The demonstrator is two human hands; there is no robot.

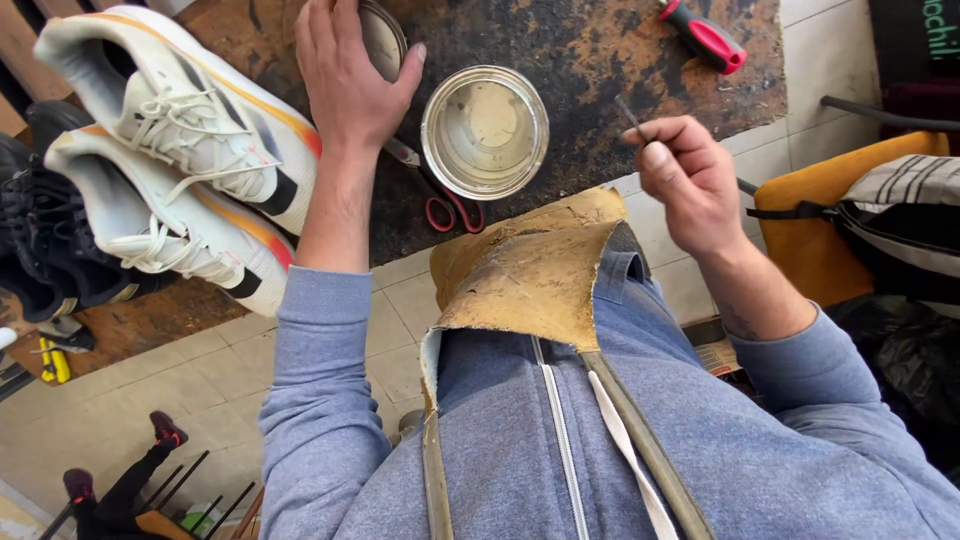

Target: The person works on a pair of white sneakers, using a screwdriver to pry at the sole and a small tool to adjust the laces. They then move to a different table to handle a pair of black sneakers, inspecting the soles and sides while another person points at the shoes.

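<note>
My left hand (347, 70) rests on a round metal lid (385, 38) lying on the stained dark workbench (590, 60). Right beside it stands an open round tin (485, 132) with a pale inside. My right hand (690, 180) pinches a thin dark stick-like tool (630, 118), held just above the bench's right part. Red-handled scissors (448, 205) lie partly under the tin and my left wrist. A worn brown leather apron (530, 270) hangs over my blue zip jacket.
A pair of white sneakers (180, 150) with orange and black stripes lies on the bench at left, black shoes (40, 250) beside them. A red-handled tool (705, 35) lies at top right. A yellow seat with a bag (880, 220) stands at right. Tiled floor below.
</note>
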